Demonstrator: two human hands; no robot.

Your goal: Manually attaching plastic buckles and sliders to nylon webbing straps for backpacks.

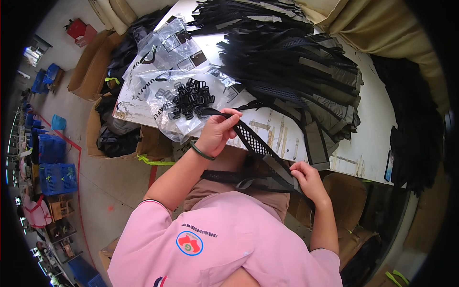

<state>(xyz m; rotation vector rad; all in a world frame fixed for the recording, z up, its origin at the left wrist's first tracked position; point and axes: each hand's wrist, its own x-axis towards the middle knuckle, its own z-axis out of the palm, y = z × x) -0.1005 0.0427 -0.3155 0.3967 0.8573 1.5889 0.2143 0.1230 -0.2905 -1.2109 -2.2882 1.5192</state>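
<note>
Head view. Person in a pink shirt, seated at a white worktable (373, 143). Left hand (217, 131), green bangle on the wrist, is pinched shut on the upper end of a black mesh strap (251, 141). The strap runs diagonally down to the right hand (308, 179), whose fingers are closed on its lower end just below the table edge, over the lap. More black webbing lies across the lap beneath the strap.

Around: just above the left hand, a clear plastic bag (167, 103) lies open on the table with a heap of small black buckles (191, 98) on it. A second clear bag sits behind that. To the right, a large pile of black and grey strap pieces (296, 67) covers much of the tabletop, its near ends hanging close to the held strap.

Surface worn, paint scuffed at the near edge. Cardboard boxes (119, 134) with dark material stand on the floor to the left; blue crates (57, 177) further off along a concrete aisle.
</note>
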